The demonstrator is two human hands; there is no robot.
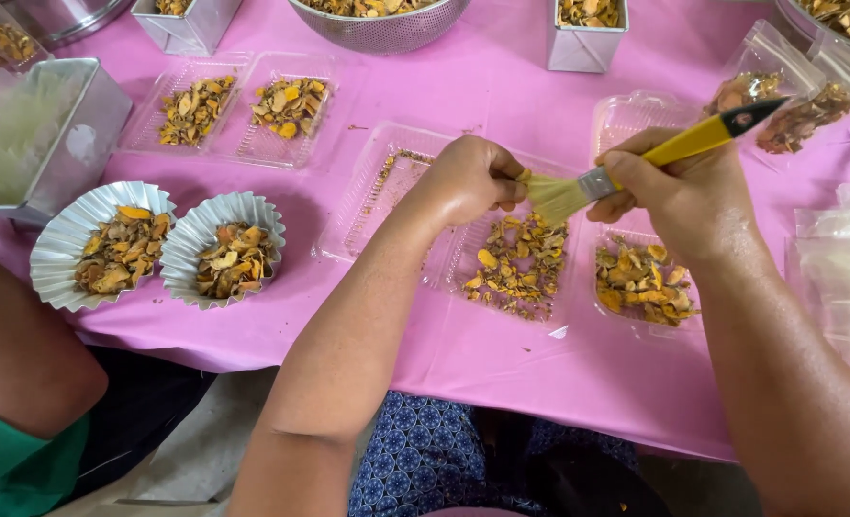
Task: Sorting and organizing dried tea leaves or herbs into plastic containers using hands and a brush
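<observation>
Over the pink table: hands meet above a clear tray.
Brush (636, 165): yellow handle with a black tip, pale bristles, tilted, above the tray.
Right hand (679, 196): closed around the brush near its metal band.
Left hand (473, 179): fingers pinched narrow on a small yellow piece, touching the bristle tips.
Clear tray (387, 206): two wells, the right well filled with dried orange slices (521, 263), the left nearly bare.
Right of it: another clear tray (636, 120) with slices.
Far left: two fluted foil cups (61, 239) of slices, side by side.
</observation>
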